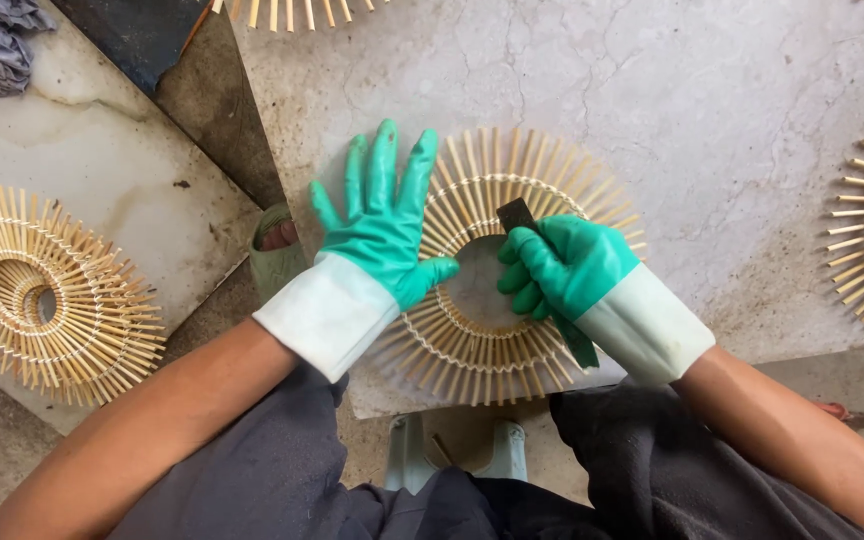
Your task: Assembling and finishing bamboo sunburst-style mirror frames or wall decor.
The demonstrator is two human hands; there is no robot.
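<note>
Here the round bamboo-stick frame (512, 290) lies flat on the pale stone slab (712, 130), right before me. My left hand (377, 225) presses it down, fingers spread flat; my right hand (557, 265) is clenched round a dark flat blade (518, 214) at the frame's inner ring. I judge steady pressure and short strokes best. Left of the frame rests a stack of finished frames (47, 290); no container shows.

You work in soft, even daylight; the pale stone slab (712, 110) reads bright without glare. Shadows stay faint, darkest below its near edge. Focus holds sharp throughout, with slight wide-angle stretch toward the corners.
</note>
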